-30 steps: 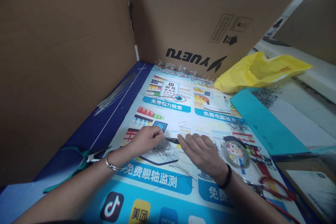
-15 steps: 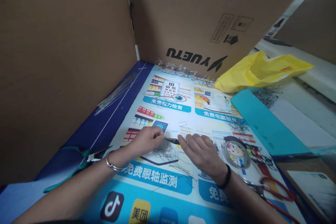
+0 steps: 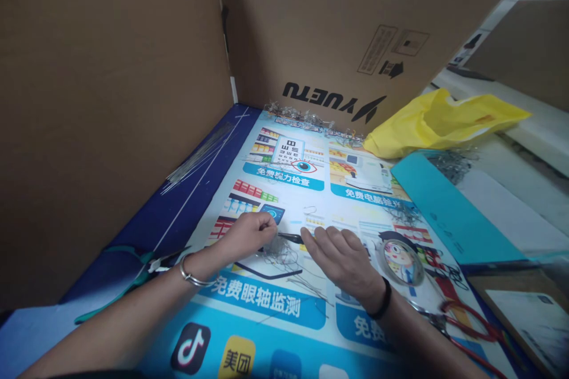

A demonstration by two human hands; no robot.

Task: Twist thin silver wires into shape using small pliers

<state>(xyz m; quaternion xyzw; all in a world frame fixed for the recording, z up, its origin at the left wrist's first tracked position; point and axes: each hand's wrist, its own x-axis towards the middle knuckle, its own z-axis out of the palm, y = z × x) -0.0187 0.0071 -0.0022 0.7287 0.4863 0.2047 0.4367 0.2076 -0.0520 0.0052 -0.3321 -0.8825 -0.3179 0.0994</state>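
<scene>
My left hand (image 3: 255, 232), with a silver bangle at its wrist, is closed in a pinch over the printed sheet (image 3: 326, 213). What its fingers hold is too small or hidden to make out. To its right, my right hand (image 3: 340, 254) is closed around long-nose pliers (image 3: 291, 238). Only their dark, narrow jaws show, pointing left and ending close to my left fingertips; the palm hides the handles. Just below the jaws lies a loose tangle of thin wire bits (image 3: 280, 254). A bent piece of wire (image 3: 310, 209) rests a little farther back.
Green-handled pliers (image 3: 122, 299) lie by my left forearm, and straight wires (image 3: 195, 160) farther left. A round clear roll (image 3: 402, 262) and a red-handled tool (image 3: 471, 317) are at right. Cardboard walls (image 3: 347, 23) stand behind; a yellow bag (image 3: 435, 124) sits back right.
Both hands and the pliers stay almost in place. The whole view has shifted very slightly.
</scene>
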